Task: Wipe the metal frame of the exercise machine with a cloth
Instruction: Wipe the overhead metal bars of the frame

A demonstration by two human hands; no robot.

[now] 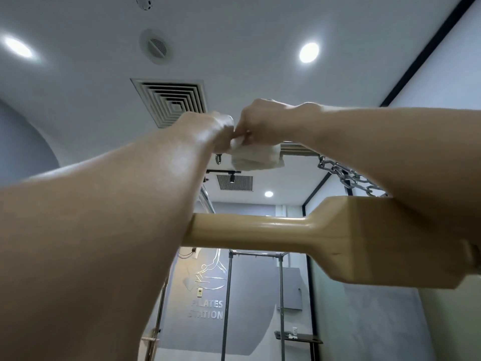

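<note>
Both hands were raised overhead, touching. The cloth (256,158) was pinched by the right hand (260,123) over the frame bar (296,149). What the curled left hand (210,131) gripped could not be told. The bar was seen running left to right, its bare length lying right of the cloth and nearer the right hand.

Above the wooden bar (260,227) the cloth (256,156) wraps the metal frame (296,149), the left hand (208,131) and right hand (260,121) meeting at it, the chain (346,175) above the bar's right end.
</note>
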